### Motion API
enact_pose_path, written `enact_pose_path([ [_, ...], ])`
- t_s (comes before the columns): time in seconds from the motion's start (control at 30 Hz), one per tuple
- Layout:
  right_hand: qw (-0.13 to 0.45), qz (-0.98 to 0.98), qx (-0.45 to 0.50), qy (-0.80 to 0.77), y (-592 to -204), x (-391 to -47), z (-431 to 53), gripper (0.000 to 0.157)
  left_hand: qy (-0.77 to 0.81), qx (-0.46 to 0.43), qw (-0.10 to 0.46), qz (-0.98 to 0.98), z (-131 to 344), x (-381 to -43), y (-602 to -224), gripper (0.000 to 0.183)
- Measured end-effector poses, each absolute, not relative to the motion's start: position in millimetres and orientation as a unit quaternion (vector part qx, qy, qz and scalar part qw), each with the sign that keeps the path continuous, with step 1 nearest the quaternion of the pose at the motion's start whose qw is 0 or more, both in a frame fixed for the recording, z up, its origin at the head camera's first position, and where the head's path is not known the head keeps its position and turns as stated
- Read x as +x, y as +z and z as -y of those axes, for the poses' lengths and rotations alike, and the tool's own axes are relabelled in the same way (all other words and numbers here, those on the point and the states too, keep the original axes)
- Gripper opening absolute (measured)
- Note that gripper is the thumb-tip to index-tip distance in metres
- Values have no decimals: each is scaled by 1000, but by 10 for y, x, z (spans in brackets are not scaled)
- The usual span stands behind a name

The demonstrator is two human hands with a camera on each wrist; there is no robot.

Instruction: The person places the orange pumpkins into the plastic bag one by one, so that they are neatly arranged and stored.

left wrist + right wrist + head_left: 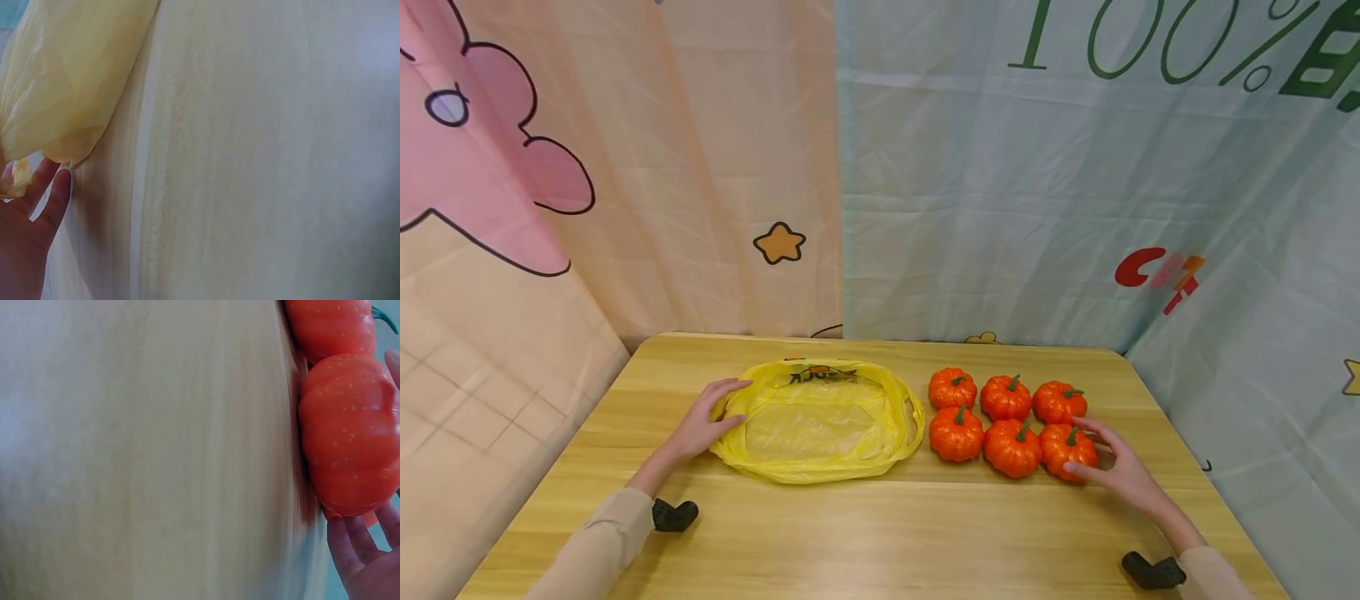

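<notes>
Several small orange pumpkins (1012, 448) with green stems stand in two rows on the table, right of the middle. My right hand (1118, 473) is at the near-right pumpkin (1063, 450), its thumb and fingers spread round the sides. The right wrist view shows fingertips against that pumpkin's (350, 434) lower side. To the left, a yellow plastic bag (818, 482) lies spread with its mouth facing up. My left hand (703, 423) rests at its left rim, fingers fairly straight. In the left wrist view, fingers touch the bag (75, 75); part of that hand is out of frame.
A wooden table (880, 533) carries everything, its back edge close to a printed cloth curtain (970, 208). Another curtain (1285, 275) hangs along the right side. A black wrist device (674, 515) sits at my left sleeve, another (1153, 572) at my right.
</notes>
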State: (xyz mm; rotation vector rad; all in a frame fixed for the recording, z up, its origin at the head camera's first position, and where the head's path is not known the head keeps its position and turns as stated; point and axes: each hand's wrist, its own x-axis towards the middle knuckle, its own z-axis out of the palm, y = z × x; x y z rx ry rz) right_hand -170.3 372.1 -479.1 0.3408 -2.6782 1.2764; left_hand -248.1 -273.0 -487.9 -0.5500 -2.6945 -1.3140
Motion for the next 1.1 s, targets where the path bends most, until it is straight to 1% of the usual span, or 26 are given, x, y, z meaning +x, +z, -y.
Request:
enact_pose_path([
  [0.33,50,903,89,417,-4779,-1693,-3716,66,-438,-168,41,882,2717,-2466,-4858,54],
  [0.6,35,914,77,397,-4791,-1689,-3720,69,-436,-168,39,883,2712,-2463,-4852,52],
  [1.1,34,920,56,387,-4790,-1698,-3718,67,-437,-180,51,880,2735,-2466,-4884,48],
])
